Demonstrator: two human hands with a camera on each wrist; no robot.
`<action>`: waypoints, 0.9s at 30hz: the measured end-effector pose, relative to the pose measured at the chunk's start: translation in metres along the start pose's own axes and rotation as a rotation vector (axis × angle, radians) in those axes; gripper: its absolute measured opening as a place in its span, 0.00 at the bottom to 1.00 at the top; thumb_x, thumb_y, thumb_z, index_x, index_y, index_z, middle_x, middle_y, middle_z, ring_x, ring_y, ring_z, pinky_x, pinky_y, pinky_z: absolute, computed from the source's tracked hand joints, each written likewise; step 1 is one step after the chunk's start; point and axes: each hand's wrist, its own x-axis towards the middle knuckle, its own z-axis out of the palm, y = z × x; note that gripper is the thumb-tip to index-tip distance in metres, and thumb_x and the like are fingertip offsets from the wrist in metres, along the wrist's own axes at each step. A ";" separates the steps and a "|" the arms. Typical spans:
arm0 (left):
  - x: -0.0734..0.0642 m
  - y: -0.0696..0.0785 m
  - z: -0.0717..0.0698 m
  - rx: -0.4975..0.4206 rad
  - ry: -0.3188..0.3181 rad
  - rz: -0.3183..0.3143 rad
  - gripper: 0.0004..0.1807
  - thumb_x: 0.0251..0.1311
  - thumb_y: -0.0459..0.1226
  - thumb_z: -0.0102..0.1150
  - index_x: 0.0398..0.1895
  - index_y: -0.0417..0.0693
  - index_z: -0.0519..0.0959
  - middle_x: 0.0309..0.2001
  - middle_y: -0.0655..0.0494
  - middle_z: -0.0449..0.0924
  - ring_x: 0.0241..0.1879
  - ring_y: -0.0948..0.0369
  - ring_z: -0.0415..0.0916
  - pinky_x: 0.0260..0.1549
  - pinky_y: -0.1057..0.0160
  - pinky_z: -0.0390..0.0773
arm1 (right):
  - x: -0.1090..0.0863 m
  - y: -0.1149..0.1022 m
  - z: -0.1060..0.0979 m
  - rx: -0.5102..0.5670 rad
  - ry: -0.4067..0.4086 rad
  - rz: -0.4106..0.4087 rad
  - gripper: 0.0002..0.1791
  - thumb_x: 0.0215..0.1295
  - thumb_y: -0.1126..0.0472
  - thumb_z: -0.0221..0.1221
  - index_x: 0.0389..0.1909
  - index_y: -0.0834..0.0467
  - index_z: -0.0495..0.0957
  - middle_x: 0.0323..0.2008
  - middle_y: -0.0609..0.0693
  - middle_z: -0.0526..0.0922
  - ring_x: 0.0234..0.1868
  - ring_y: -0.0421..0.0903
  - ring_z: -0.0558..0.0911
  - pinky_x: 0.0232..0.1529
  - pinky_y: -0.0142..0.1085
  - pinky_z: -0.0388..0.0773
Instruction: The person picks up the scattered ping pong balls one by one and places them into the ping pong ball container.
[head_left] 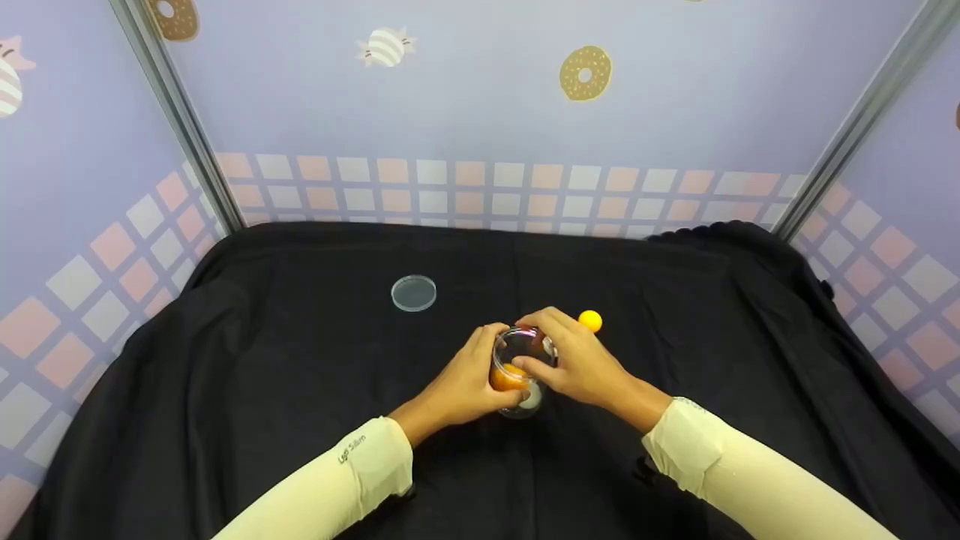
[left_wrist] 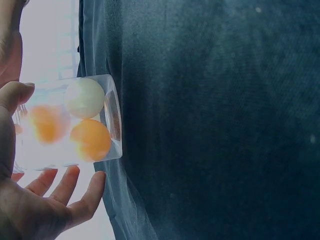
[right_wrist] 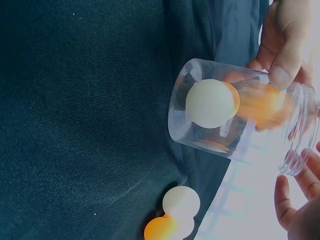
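Observation:
A clear plastic jar (right_wrist: 215,142) stands upright on the black cloth. My left hand (head_left: 465,379) grips it, thumb on the near side and fingers around the far side. Inside at the bottom are a white ball (right_wrist: 210,103) and an orange ball (left_wrist: 91,140). Above them a second orange ball (left_wrist: 48,123) shows blurred in the jar. My right hand (head_left: 574,364) is over the jar's mouth, its fingers spread at the rim with no ball between them. Its palm is hidden in the head view.
A clear round lid (head_left: 413,292) lies on the black cloth (head_left: 322,360), back left of the jar. Right of the jar, a yellow-orange ball (head_left: 590,321) and two white balls (right_wrist: 181,201) lie close together. Patterned walls (head_left: 480,90) enclose the back and sides.

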 end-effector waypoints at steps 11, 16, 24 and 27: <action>0.000 0.000 0.000 -0.007 0.005 -0.003 0.48 0.47 0.48 0.77 0.69 0.49 0.61 0.57 0.48 0.71 0.56 0.54 0.73 0.60 0.56 0.76 | 0.000 0.000 0.001 0.023 0.010 -0.015 0.25 0.65 0.46 0.67 0.56 0.56 0.77 0.51 0.50 0.81 0.49 0.48 0.83 0.51 0.44 0.84; -0.001 0.001 0.000 -0.015 0.001 -0.005 0.47 0.47 0.47 0.77 0.69 0.49 0.61 0.56 0.48 0.71 0.56 0.54 0.74 0.60 0.56 0.76 | 0.001 0.000 0.002 0.024 0.013 -0.012 0.24 0.65 0.47 0.68 0.55 0.57 0.78 0.50 0.51 0.81 0.47 0.48 0.83 0.50 0.43 0.84; -0.001 0.001 0.000 -0.015 0.007 0.003 0.47 0.47 0.47 0.77 0.69 0.49 0.61 0.56 0.47 0.71 0.55 0.54 0.73 0.59 0.56 0.76 | 0.000 0.002 0.003 0.026 0.042 -0.035 0.23 0.64 0.48 0.69 0.54 0.58 0.79 0.50 0.51 0.82 0.50 0.48 0.83 0.51 0.42 0.84; 0.000 0.001 0.000 -0.011 0.008 0.001 0.48 0.47 0.47 0.77 0.69 0.49 0.61 0.56 0.47 0.71 0.56 0.54 0.74 0.59 0.56 0.76 | 0.000 0.004 0.003 0.006 0.072 -0.062 0.22 0.64 0.48 0.69 0.53 0.57 0.80 0.50 0.49 0.82 0.52 0.46 0.81 0.53 0.40 0.83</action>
